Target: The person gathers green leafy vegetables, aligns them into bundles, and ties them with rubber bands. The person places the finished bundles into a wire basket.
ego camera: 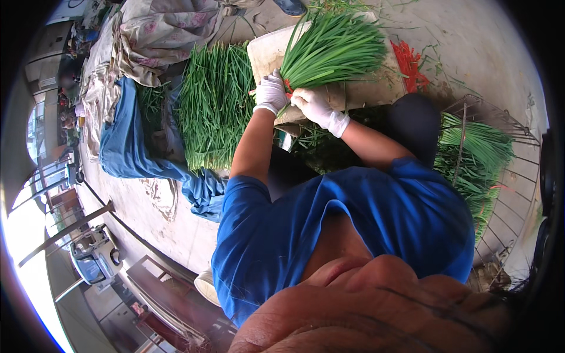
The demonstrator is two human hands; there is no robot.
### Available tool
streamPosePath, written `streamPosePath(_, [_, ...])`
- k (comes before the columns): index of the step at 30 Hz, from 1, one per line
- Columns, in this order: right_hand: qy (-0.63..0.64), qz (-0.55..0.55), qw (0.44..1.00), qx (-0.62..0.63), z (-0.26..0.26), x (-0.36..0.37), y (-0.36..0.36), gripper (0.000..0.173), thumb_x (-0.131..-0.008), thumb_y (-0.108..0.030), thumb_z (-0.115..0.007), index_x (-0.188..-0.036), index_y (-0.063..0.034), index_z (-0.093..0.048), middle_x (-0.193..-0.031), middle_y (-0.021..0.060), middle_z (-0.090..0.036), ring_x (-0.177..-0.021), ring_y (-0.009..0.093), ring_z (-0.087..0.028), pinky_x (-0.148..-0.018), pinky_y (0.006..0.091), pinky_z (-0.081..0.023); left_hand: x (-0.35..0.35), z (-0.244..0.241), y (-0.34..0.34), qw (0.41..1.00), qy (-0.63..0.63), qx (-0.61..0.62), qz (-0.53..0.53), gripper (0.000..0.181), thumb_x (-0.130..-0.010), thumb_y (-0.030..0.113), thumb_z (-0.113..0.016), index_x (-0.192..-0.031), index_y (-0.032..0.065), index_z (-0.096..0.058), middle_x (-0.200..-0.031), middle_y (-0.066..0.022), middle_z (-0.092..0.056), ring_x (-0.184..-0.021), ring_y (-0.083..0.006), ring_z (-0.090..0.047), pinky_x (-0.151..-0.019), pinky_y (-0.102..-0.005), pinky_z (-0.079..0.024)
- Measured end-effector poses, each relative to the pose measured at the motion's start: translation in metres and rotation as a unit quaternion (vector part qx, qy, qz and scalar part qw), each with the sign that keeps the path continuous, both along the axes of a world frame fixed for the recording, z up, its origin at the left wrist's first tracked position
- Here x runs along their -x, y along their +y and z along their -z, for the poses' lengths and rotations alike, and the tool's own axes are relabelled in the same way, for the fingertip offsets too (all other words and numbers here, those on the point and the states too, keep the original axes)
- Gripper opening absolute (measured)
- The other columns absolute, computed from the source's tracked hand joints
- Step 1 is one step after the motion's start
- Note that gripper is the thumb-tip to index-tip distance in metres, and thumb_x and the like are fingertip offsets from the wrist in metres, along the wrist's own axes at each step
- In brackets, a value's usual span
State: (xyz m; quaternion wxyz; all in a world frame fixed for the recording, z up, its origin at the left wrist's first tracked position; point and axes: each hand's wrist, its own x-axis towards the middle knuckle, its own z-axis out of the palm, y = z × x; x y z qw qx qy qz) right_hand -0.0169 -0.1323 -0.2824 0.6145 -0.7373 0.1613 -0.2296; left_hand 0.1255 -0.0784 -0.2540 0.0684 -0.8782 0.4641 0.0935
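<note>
A bunch of long green leaves, apparently Chinese chives [335,53], lies fanned out over a worn pale board [269,48] in front of me. Its narrow end is in my left hand [271,92], in a white glove, the fingers wrapped around the stems. A red tie [288,86] circles the bunch between my hands. My right hand [311,105], gloved too, pinches at the tie from the other side with thumb and forefinger; the strand's end is hidden by the fingers. To the left of the board is a thick pile of the same greens [216,106].
Red ties [408,66] lie in a heap right of the board. A wire rack [521,154] on my right holds bundled greens [479,141]. Blue cloth [128,132] and a floral sheet [154,39] lie at the left. Another person's dark shoe [290,6] shows at the top.
</note>
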Motion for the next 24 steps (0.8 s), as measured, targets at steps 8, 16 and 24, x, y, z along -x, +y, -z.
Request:
streamPosePath(8, [-0.029,-0.032,0.941,-0.334,0.014,-0.075,-0.022,0.025,-0.092,-0.019,-0.048,-0.102,0.0032,-0.056,-0.083,0.0052,-0.062,-0.076,0.016,-0.057,-0.069,0.0263,-0.046,0.017,0.031,0.009,0.987,-0.067,0.149,-0.003,0.075,-0.079,0.04,-0.053,-0.138,0.0058,-0.023,-0.14,-0.0194,-0.028,-0.133,-0.0316,-0.023,-0.105,-0.0507,-0.019])
streamPosePath(16, [-0.026,0.034,0.977,-0.207,0.054,-0.117,0.007,0.035,-0.091,-0.013,-0.048,-0.121,0.0043,-0.049,-0.105,0.0094,-0.063,-0.096,0.015,-0.058,-0.085,0.0243,-0.044,-0.02,0.054,0.009,0.986,-0.099,0.118,-0.059,0.058,-0.088,0.035,-0.041,-0.139,0.0122,-0.025,-0.122,-0.0153,-0.049,-0.101,-0.0272,-0.055,-0.081,-0.0418,-0.042])
streamPosePath(24, [-0.003,0.014,0.959,-0.282,0.025,-0.058,0.021,0.014,-0.089,-0.013,-0.05,-0.091,-0.0011,-0.057,-0.078,0.0012,-0.056,-0.071,0.009,-0.049,-0.065,0.024,-0.042,-0.033,0.058,0.001,0.987,-0.141,0.063,-0.034,0.03,-0.087,0.026,-0.047,-0.113,0.0095,-0.047,-0.083,-0.0114,-0.061,-0.074,-0.029,-0.061,-0.061,-0.0402,-0.051])
